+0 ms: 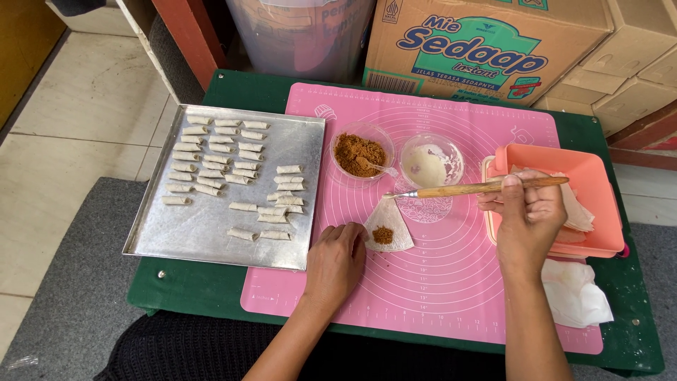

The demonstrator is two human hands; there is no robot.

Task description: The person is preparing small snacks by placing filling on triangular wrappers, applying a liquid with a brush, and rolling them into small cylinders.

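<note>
Pink silicone mat (pixel 437 282) covers most of the low green desk (pixel 190 286) in front of me, and my 2 hands work over it. Nearest me, my left hand (pixel 337 262) lies palm down on the mat, fingers loosely curled and holding nothing, its fingertips touching the near left edge of a small wedge-shaped pastry wrapper (pixel 389 227). That wrapper lies flat on the mat with a little heap of brown filling (pixel 383 235) on it. To the right, a crumpled white cloth (pixel 577 295) lies at the desk's edge. My right hand (pixel 525 212) is closed around the handle of a wooden brush (pixel 479 188), which lies nearly level, its bristle end pointing left just above the wrapper's far tip. Under that hand stands a salmon-coloured tub (pixel 599 204) with thin wrapper sheets (pixel 580 212) inside. Farther on, 2 clear bowls stand side by side on the mat: 1 with brown filling and a spoon (pixel 361 152), 1 with white paste (pixel 431 163). Left of the mat, a metal tray (pixel 211 233) carries rows of small rolled pastries (pixel 215 152). Beyond the desk are cardboard boxes (pixel 486 42) and a clear plastic tub (pixel 300 32).
</note>
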